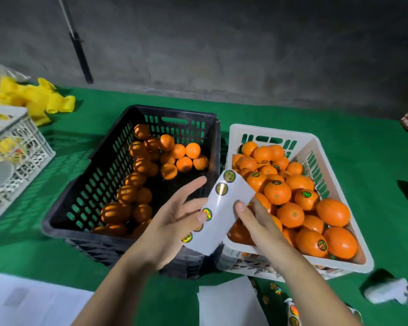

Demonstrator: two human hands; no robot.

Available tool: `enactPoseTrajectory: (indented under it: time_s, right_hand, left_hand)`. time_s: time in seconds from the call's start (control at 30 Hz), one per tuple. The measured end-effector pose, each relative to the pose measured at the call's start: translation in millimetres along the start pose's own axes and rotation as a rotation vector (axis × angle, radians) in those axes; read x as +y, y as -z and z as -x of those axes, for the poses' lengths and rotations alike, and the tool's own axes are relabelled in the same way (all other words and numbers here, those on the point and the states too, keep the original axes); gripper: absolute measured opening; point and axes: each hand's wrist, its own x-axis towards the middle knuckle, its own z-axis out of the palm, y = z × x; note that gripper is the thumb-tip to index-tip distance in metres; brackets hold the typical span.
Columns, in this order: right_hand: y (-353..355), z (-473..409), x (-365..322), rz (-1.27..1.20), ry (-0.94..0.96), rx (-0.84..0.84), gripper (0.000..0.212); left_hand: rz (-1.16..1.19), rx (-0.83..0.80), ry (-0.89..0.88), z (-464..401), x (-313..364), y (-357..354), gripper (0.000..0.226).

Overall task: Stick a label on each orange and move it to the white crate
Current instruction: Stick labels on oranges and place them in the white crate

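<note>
- We are holding one white label strip [224,208] in both hands, above the gap between the two crates in front of us.
- We are counting five round shiny labels [229,176] along the strip's left edge; the fourth is partly hidden behind our thumb.
- Our left hand [174,222] is pinching the strip, thumb resting on the third label, the other fingers stretching out straight behind the paper.
- Our right hand [254,222] is gripping the strip's right edge with the thumb on top; its other fingers are lying hidden beneath, so we cannot tell how they are curling.
- The white crate [299,140] is sitting to the right, piled with oranges [277,192]; we are making out labels on about six, the rest being too small or turned away.
- The black crate [132,114] is sitting just to the left of it, holding roughly twenty-five bare oranges [184,164], several lost in shadow.
- On the green table [351,137] we are seeing two white sheets [33,302] cut off below, more labels [293,311] blurred, one crumpled paper [386,294], another white basket [17,147] cut off on the left, and yellow bags [40,97].
</note>
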Motion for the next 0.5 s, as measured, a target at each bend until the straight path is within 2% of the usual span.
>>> enactPoseTrajectory:
  time_s: [0.07, 0.17, 0.27, 0.37, 0.43, 0.5]
  right_hand:
    - [1.7, -5.6, 4.3, -0.085, 0.030, -0.024, 0.051]
    - [5.0, -15.2, 16.3, -0.269, 0.105, 0.167, 0.031]
    - [7.0, -19.9, 26.4, -0.296, 0.183, 0.360, 0.025]
    - [4.8, -20.4, 31.5, -0.198, 0.237, 0.409, 0.027]
    - [0.8, -20.7, 32.8, -0.103, 0.250, 0.418, 0.028]
    - [-2.8, -20.5, 32.8, -0.049, 0.288, 0.424, 0.027]
  left_hand:
    - [-0.010, -0.032, 0.003, -9.9, 10.3, 4.5, 0.061]
    - [-0.292, -0.001, -0.012, -42.2, 18.1, 19.3, 0.055]
    - [-0.921, 0.106, -0.055, -90.4, 5.2, 45.8, 0.047]
    - [-1.671, 0.104, -0.001, -135.1, -20.7, 72.7, 0.059]
    - [-1.916, -0.028, 0.068, -158.4, -34.7, 87.0, 0.071]
    - [-2.046, -0.126, 0.147, -176.5, -46.5, 98.7, 0.078]
